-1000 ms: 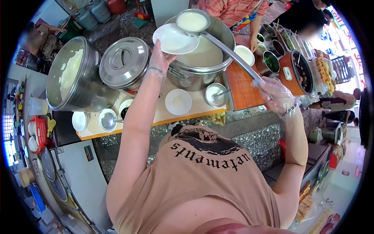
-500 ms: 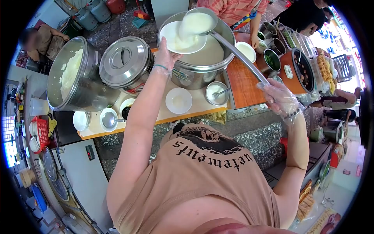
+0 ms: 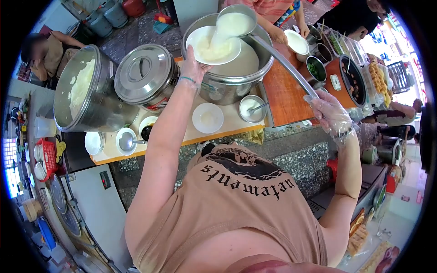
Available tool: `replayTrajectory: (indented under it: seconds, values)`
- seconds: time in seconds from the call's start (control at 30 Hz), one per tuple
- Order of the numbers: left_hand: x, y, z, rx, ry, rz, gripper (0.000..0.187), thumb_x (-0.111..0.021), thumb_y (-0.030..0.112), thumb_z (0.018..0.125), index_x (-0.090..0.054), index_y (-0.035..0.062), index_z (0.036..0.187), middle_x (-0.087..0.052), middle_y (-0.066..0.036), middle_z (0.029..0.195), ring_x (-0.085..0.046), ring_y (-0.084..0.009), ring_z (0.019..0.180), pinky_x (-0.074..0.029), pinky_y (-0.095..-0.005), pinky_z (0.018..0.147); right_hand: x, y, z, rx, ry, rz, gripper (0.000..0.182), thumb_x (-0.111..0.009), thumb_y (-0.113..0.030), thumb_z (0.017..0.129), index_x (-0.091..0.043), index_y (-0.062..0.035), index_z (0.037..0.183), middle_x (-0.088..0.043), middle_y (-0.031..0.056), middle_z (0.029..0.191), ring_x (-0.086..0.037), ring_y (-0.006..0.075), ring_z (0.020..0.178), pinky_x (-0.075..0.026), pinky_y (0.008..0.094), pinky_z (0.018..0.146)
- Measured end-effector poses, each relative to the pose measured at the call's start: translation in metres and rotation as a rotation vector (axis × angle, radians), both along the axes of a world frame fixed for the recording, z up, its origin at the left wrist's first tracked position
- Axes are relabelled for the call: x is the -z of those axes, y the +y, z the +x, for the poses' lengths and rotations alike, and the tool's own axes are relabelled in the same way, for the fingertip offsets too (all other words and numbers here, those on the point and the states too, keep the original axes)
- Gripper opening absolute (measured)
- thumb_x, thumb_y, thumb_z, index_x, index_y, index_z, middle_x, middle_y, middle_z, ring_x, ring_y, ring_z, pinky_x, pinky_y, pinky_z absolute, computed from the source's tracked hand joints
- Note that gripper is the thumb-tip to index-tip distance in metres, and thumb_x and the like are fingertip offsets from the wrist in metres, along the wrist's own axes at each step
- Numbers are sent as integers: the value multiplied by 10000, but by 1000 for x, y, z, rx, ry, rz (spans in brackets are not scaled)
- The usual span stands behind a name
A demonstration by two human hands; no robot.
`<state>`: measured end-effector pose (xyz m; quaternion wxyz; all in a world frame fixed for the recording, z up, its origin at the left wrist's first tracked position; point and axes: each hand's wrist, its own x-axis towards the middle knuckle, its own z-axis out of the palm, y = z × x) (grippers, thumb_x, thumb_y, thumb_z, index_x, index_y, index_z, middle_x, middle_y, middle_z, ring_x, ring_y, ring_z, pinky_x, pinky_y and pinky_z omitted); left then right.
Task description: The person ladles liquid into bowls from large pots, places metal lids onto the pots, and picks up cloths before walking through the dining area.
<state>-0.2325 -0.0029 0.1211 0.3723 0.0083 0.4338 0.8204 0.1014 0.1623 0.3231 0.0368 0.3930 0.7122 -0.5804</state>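
Observation:
My left hand (image 3: 194, 72), in a clear plastic glove, grips the near rim of a white bowl (image 3: 203, 55) tilted over a large steel pot (image 3: 232, 84). Pale, milky liquid runs into the bowl from a ladle (image 3: 235, 23). The ladle's long metal handle (image 3: 287, 62) slants down to my right hand (image 3: 330, 111), also gloved, with its fingers wrapped round the end. Whitish liquid (image 3: 242, 61) stands in the pot below. On the ledge in front of the pot is another white bowl (image 3: 208, 118) with a little pale residue.
To the left are a lidded pot (image 3: 143, 75) and a large pot of white curd (image 3: 83, 91). A small container with a spoon (image 3: 252, 109) is near the ledge. A co-worker's hands hold a white bowl (image 3: 296, 42) at the back right, beside containers and a brown pot (image 3: 339, 82).
More liquid has flowed from the ladle into my bowl. My right hand has shifted slightly right and down. The co-worker's bowl has been lifted and moved toward the back right.

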Motion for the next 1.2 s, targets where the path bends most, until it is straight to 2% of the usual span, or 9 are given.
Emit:
replayTrajectory:
  seconds: [0.3, 0.33, 0.4, 0.43, 0.6, 0.77, 0.83, 1.0, 1.2]
  values:
    - [14, 0, -4, 22, 8, 106, 673, -368, 571, 941, -306, 114, 1431, -410, -118, 1421, -413, -322, 1291, -325, -523, 1068, -10, -10, -2, -12, -120, 95, 382, -672, -405, 836, -565, -68, 981, -442, -55, 572, -369, 46, 362, -281, 197, 327]
    - [1, 1, 4, 16, 18, 131, 661, -357, 560, 948, -307, 110, 1430, -405, -105, 1431, -400, -308, 1308, -331, -525, 1069, -8, -5, 4, -46, -46, 42, 366, -680, -419, 824, -548, -86, 902, -445, -52, 589, -392, 40, 393, -291, 193, 349]
    - [-4, 0, 8, 68, 33, 200, 668, -411, 576, 925, -344, 126, 1415, -416, -82, 1428, -407, -298, 1304, -353, -507, 1057, -18, -7, 4, -57, -143, 37, 417, -697, -456, 797, -567, -90, 947, -450, -53, 613, -386, 37, 440, -280, 196, 379]
    - [-3, 3, 7, 57, 50, 121, 664, -316, 585, 945, -355, 113, 1410, -445, -88, 1406, -440, -295, 1282, -354, -497, 1058, -16, -6, 7, -42, -143, 31, 404, -694, -461, 793, -571, -103, 936, -433, -55, 613, -364, 43, 447, -278, 216, 390]
    - [-19, 1, 15, 54, 68, 19, 645, -310, 572, 953, -377, 97, 1383, -497, -112, 1342, -514, -284, 1205, -487, -443, 932, -14, -2, 17, -106, -62, 33, 396, -672, -473, 797, -566, -104, 893, -420, -48, 623, -356, 61, 470, -283, 240, 424]
    - [-14, 1, 15, 45, 56, 11, 637, -313, 561, 960, -371, 88, 1382, -505, -115, 1329, -524, -289, 1188, -487, -444, 929, -17, -6, 20, -49, -79, 11, 405, -659, -476, 802, -575, -94, 905, -423, -43, 628, -361, 66, 476, -279, 244, 430]
    - [-16, 3, 15, 41, 48, 6, 635, -315, 558, 961, -372, 85, 1380, -507, -117, 1324, -528, -288, 1181, -491, -442, 921, -21, -6, 19, -28, -106, 24, 325, -679, -390, 837, -551, -101, 910, -410, -65, 581, -364, 34, 439, -259, 206, 395]
    - [-11, 2, 16, 53, 78, 13, 635, -322, 562, 960, -391, 73, 1358, -539, -118, 1282, -589, -265, 1080, -548, -372, 787, -17, -6, 24, -19, -55, -24, 351, -686, -409, 831, -557, -101, 939, -407, -67, 586, -352, 33, 446, -253, 206, 398]
    - [-15, 2, 21, 48, 84, 28, 632, -322, 568, 958, -403, 73, 1344, -558, -113, 1253, -612, -245, 1037, -563, -339, 748, -19, -8, 28, -22, -63, -31, 352, -678, -405, 841, -560, -94, 957, -406, -66, 588, -354, 34, 454, -253, 204, 404]
